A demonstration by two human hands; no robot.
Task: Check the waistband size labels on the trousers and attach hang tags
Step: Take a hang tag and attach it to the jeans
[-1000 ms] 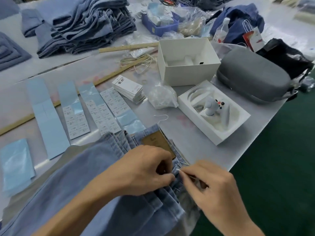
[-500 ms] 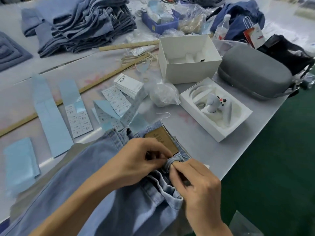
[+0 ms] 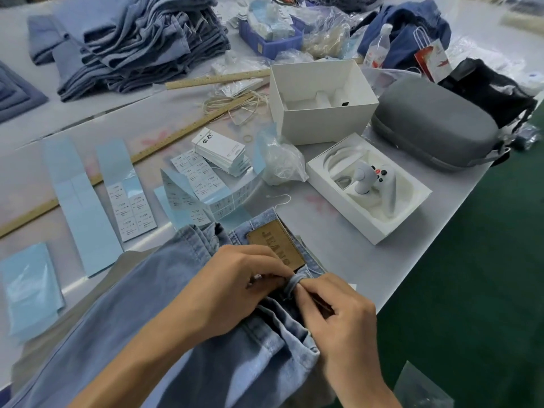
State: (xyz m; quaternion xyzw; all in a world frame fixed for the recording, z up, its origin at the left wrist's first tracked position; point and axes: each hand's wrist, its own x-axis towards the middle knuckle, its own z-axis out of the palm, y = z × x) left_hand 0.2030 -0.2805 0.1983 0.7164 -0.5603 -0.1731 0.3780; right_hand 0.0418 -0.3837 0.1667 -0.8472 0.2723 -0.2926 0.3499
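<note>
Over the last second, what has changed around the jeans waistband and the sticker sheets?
Both hands, left hand and right hand, have closed their grip on the light blue denim belt loop beside the brown leather JEANS patch. One pale blue size-sticker sheet has lifted and folded off the table. The white hang tag stack and white boxes stayed put.

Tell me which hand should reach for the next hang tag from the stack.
Left. The left hand lies on the stack's side of the jeans; the right hand pinches the belt loop nearer the table's edge.
</note>
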